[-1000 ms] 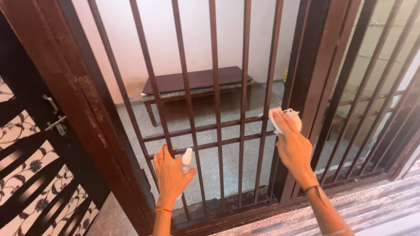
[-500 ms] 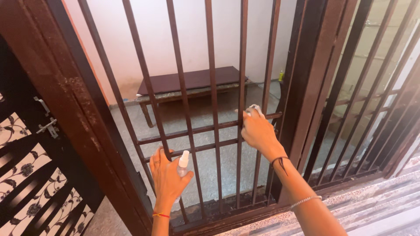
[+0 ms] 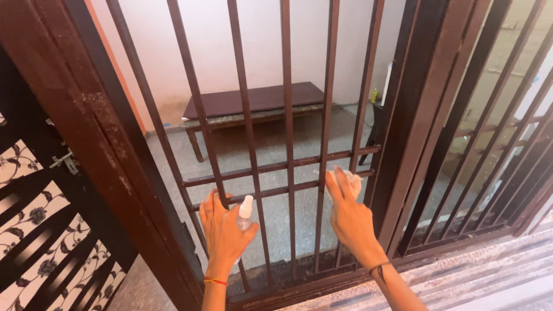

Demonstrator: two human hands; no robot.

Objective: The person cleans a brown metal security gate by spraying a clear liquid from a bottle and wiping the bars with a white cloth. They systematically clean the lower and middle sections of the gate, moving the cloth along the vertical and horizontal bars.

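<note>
A dark brown metal grille gate (image 3: pixel 288 138) with upright bars and two crossbars fills the view. My left hand (image 3: pixel 223 230) rests against a bar near the lower crossbar and holds a small white spray bottle (image 3: pixel 245 212) upright. My right hand (image 3: pixel 348 216) presses a white cloth (image 3: pixel 352 181) flat against the lower crossbar, close to the thick right post (image 3: pixel 412 132).
Behind the bars a low bench with a dark top (image 3: pixel 253 103) stands on a grey speckled floor. A door with black and white floral panels and a latch (image 3: pixel 34 201) is at the left. A second grille (image 3: pixel 489 132) stands at the right above a striped step (image 3: pixel 461 282).
My right hand with the cloth has dropped from the upper crossbar to the lower one, after sweeping left from near the right post. My left hand and the bottle stay put.
</note>
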